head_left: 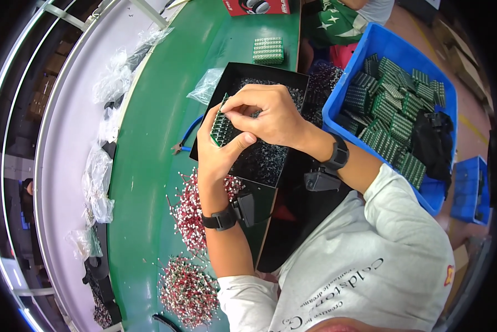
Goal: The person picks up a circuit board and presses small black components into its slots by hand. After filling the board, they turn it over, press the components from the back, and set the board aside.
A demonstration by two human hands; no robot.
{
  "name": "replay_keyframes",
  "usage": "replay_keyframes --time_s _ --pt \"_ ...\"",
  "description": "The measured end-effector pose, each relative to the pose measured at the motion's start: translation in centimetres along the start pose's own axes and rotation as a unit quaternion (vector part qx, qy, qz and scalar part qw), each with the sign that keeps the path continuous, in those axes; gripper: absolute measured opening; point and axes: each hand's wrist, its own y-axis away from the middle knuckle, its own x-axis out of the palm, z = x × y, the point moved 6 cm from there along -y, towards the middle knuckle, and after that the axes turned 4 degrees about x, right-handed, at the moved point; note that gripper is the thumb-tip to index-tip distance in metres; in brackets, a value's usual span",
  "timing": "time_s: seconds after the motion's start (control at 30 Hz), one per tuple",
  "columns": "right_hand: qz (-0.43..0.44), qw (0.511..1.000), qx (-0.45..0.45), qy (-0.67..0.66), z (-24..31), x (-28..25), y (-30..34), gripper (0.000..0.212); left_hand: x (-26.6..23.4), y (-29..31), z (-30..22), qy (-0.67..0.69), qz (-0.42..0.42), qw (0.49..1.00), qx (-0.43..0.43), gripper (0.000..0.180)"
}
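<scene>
My left hand is closed around the side of a green circuit board panel with rows of small parts, holding it tilted above a black tray. Thumb and fingertips of my right hand are pinched together at the panel's upper edge. Whatever sits between those fingertips is too small to make out. Many tiny dark pieces cover the tray's bottom under both hands. Left of the tray lies a hand tool with blue handles and metal jaws, partly hidden by the tray.
Two heaps of red and white wires lie nearer me. Beyond the tray are a clear plastic bag, stacked boards and a red box. A blue crate full of boards stands right. Another person sits at the far end.
</scene>
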Motion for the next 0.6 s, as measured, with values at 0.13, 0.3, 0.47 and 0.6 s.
replay_keyframes --time_s 0.13,0.3,0.47,0.6 --pt "-0.003 0.999 0.008 -0.031 0.1 -0.3 0.1 0.012 0.6 0.0 -0.6 0.055 0.004 0.998 -0.003 0.08" --pt "0.007 0.999 0.031 -0.034 -0.4 0.1 0.1 0.011 0.9 -0.1 -0.6 0.079 0.008 0.997 0.001 0.077" --pt "-0.018 0.996 0.064 -0.057 -0.5 0.1 0.6 0.01 0.7 0.1 -0.8 0.034 0.008 0.999 -0.001 0.077" --pt "-0.019 0.986 0.108 -0.122 -1.2 0.1 1.1 0.008 0.8 0.0 -1.2 0.028 0.003 1.0 -0.011 0.08"
